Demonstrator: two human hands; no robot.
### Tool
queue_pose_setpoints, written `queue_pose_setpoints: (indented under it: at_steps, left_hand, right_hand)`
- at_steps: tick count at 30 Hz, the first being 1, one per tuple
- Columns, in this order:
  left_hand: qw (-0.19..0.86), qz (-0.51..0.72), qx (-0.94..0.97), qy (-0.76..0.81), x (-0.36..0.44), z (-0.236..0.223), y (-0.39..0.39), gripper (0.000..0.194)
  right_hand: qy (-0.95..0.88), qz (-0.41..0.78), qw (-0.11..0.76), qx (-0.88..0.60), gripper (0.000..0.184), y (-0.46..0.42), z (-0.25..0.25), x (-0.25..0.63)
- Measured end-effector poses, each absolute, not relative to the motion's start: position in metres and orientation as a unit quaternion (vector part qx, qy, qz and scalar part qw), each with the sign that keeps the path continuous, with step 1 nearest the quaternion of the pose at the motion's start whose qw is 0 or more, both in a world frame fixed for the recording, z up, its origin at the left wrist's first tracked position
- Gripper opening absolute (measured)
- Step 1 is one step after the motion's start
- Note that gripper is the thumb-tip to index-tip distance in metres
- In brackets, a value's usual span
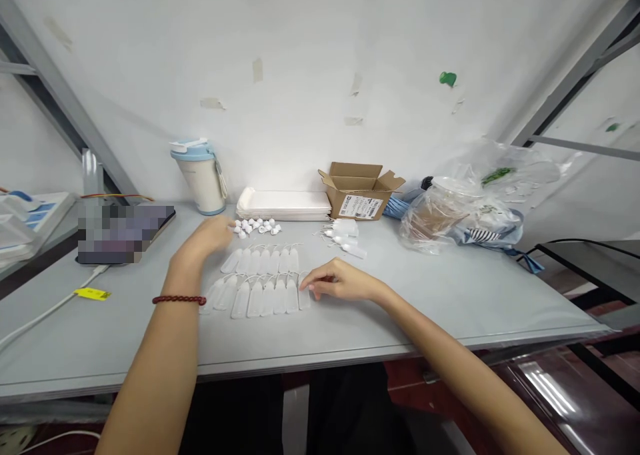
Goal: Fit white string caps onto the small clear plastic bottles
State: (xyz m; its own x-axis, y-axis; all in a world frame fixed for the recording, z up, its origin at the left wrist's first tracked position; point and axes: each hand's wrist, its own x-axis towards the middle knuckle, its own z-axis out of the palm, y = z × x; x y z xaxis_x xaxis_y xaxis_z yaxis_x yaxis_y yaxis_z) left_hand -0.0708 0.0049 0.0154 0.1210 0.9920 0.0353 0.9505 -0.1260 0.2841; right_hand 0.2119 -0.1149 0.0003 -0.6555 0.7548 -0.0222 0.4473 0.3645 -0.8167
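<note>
My left hand [216, 234] reaches to the left end of a pile of small white caps [257, 226]. Its fingers are bent together, and a white cap seems to be at their tips. My right hand [345, 280] pinches, with thumb and index finger, the rightmost small translucent squeeze bottle [304, 298] of the front row. That bottle lies flat on the table, partly covered by the fingers. Several like bottles with thin nozzles lie side by side in a front row [269, 298] and a back row [265, 262].
More bottles [350, 238] lie loosely at right. Behind stand a stack of white trays [285, 204], an open cardboard box [360, 192] and a tumbler [203, 178]. A phone [127, 234] with a cable is at left, plastic bags [440, 215] at right. The grey table [425, 315] ends in front.
</note>
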Motion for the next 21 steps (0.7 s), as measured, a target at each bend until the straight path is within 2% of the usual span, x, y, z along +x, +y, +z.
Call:
queue_pose_setpoints:
  at_steps: [10, 14, 21]
  left_hand:
    - [0.114, 0.117, 0.755, 0.635, -0.066, 0.009, 0.004, 0.039]
    - [0.121, 0.114, 0.766, 0.621, -0.062, 0.003, 0.006, 0.028]
    - [0.134, 0.113, 0.760, 0.625, -0.058, 0.000, 0.005, 0.022]
  right_hand:
    - [-0.831, 0.407, 0.129, -0.358, 0.036, -0.116, 0.004, 0.212]
    - [-0.834, 0.381, 0.114, -0.381, 0.042, -0.116, 0.007, 0.213]
    - [-0.838, 0.319, 0.128, -0.423, 0.042, -0.112, 0.007, 0.221]
